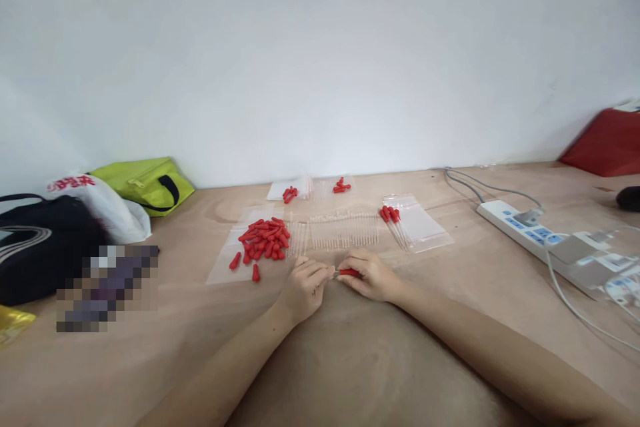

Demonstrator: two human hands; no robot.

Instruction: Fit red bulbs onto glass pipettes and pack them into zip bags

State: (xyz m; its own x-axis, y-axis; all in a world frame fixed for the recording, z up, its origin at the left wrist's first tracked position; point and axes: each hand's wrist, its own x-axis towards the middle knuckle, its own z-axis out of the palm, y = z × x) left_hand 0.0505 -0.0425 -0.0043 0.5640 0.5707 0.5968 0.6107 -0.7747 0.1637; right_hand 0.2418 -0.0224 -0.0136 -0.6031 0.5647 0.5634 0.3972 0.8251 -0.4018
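Note:
My right hand (373,273) is closed around a red rubber dropper bulb (350,273). My left hand (306,283) pinches a glass dropper tube (337,273), of which only a short end shows where it meets the bulb; the rest is hidden by the fingers. Left of my hands, a pile of red bulbs (265,238) lies on a clear plastic bag (225,260), with one loose bulb (256,273) nearer me. A row of glass tubes (345,230) spreads just beyond my hands. To the right, several droppers with bulbs fitted (393,217) rest beside a zip bag (423,227).
Small groups of bulbs (290,195) lie near the wall. A white power strip (520,230) with plugs and cables stands at the right, a red bag (607,143) behind it. At the left are a black bag (50,240), a white plastic bag (117,213) and a lime-green bag (140,180).

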